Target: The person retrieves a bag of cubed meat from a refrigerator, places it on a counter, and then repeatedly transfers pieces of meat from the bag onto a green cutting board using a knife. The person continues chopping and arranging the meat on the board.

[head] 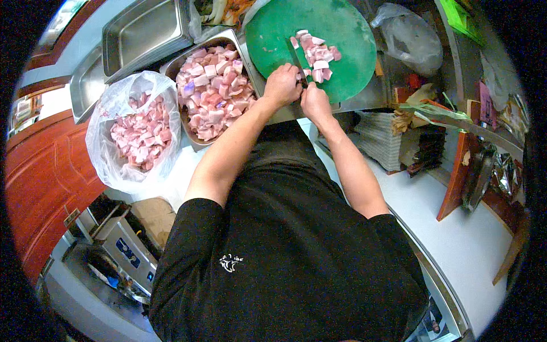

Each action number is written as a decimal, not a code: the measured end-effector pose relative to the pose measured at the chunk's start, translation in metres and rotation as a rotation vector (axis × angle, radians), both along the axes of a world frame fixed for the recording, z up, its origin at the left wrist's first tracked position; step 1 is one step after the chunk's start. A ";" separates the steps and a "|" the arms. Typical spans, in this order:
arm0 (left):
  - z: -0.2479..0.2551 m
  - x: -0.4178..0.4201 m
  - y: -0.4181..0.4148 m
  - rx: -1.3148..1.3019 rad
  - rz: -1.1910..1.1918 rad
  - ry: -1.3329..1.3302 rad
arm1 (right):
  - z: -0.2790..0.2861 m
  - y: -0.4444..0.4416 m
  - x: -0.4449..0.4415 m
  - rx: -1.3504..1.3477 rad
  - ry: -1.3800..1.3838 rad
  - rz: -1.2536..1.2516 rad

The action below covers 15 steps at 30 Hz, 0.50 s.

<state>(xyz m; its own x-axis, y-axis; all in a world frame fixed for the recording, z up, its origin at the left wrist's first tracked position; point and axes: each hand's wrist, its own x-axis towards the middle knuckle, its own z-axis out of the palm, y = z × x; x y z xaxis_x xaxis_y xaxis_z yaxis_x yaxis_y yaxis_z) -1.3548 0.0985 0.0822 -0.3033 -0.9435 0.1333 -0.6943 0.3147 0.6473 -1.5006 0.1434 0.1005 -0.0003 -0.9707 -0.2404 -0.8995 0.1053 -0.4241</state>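
Note:
My right hand grips the handle of a knife, its dark blade pointing away from me over a round green cutting board. On the blade's left, my left hand has its fingers curled on a small piece of raw meat, mostly hidden by the fingers. Cut chunks of pale pink meat with white fat lie in a loose row to the right of the blade. Left of the board, a steel pan is heaped with meat cubes, some bearing purple marks.
A clear plastic bag of meat pieces stands left of the pan. Stacked steel trays sit behind it. Another plastic bag lies right of the board. Below to the right are a grey stack and an upright wooden board.

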 end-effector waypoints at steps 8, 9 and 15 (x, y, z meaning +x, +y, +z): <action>-0.009 -0.005 -0.010 -0.055 0.061 -0.028 | -0.015 -0.039 0.002 -0.050 -0.100 0.037; -0.008 -0.005 -0.013 -0.073 0.060 -0.060 | -0.012 -0.035 0.002 -0.047 -0.100 0.013; -0.015 -0.001 -0.010 -0.120 0.121 -0.066 | 0.012 0.027 -0.010 0.035 -0.042 0.015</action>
